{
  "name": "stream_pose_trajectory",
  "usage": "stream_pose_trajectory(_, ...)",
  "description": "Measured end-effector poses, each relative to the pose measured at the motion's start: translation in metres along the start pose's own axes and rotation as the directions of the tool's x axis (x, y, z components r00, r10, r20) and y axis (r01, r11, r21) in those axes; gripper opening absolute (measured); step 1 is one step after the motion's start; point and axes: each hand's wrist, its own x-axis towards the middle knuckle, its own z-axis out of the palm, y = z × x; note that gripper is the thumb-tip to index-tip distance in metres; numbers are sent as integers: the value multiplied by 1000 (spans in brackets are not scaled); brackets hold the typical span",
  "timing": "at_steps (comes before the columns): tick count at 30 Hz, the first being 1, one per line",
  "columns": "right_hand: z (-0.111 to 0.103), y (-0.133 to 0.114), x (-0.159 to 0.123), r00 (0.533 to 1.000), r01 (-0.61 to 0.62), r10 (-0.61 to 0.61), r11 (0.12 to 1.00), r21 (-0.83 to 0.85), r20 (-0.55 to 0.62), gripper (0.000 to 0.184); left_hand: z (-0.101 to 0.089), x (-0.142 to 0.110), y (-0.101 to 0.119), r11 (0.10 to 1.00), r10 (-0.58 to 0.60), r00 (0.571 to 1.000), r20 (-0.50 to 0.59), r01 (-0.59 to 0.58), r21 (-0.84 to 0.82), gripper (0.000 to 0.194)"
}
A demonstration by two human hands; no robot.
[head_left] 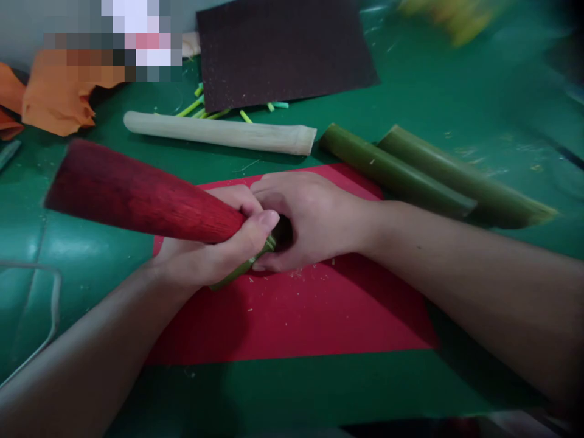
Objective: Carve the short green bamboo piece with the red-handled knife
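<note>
My left hand [219, 240] is closed round the narrow end of a red, wood-grained handle [141, 201], its wider end pointing up to the left. What the handle leads to is hidden by my hands. Under the left hand, a green bamboo piece [237, 272] shows in part, with pale marks near the left thumb. My right hand [310, 219] curls round the bamboo piece's right-hand end, thumb low and fingers over the top, touching the left hand. Both hands are above a red sheet [292, 322] sprinkled with small pale shavings.
Beyond the hands lie a pale peeled bamboo length [219, 132] and two green bamboo lengths [401, 170]. A dark brown sheet [283, 55] covers part of some yellow-green strips [191, 108]. Crumpled orange paper [57, 97] is at the far left, on the green table [292, 389].
</note>
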Motion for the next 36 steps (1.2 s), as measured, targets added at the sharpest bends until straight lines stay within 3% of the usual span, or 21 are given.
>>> stream_pose_trajectory(9, 0, 0, 0, 1000, -4, 4, 1000, -14, -7, 29, 1, 1, -1, 998, 10, 999, 53, -7, -58, 30)
stream_pose_trajectory(16, 0, 0, 1, 1000, 11, -11, 1000, -4, -23, 29, 0, 0, -1, 1000, -1, 1000, 19, 1, 7, 26)
stream_pose_trajectory(23, 0, 2, 0, 1000, -6, 6, 1000, -16, -10, 33, 1, 1, -1, 998, 5, 999, 53, -2, -62, 34)
stream_pose_trajectory(29, -1, 2, 1, 1000, -18, 17, 999, -33, -11, 37, 1, -3, 1, 998, -56, 998, -35, 55, -37, 26)
stream_pose_trajectory(36, -3, 0, 1, 1000, -29, 29, 999, -16, 8, 36, 3, -2, 2, 996, -25, 1000, 10, 26, -81, 33)
